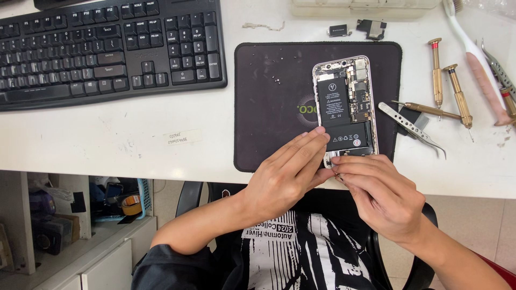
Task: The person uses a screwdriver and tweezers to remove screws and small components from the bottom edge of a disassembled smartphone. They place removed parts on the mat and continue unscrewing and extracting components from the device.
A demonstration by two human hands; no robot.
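An opened smartphone (345,102) lies upright on a black mat (269,107), its black battery and circuit boards exposed. My left hand (287,174) rests at the phone's near end, fingertips touching the lower left of the battery. My right hand (376,193) is beside it, fingers pinched together on a small metal part (336,173) at the phone's bottom edge. What the part is cannot be made out.
A black keyboard (107,45) sits at the left. Several brass screwdrivers (436,70), metal tweezers (411,128) and a white toothbrush (475,59) lie right of the mat. Small black phone parts (357,29) lie beyond it. Tiny screws (277,80) rest on the mat.
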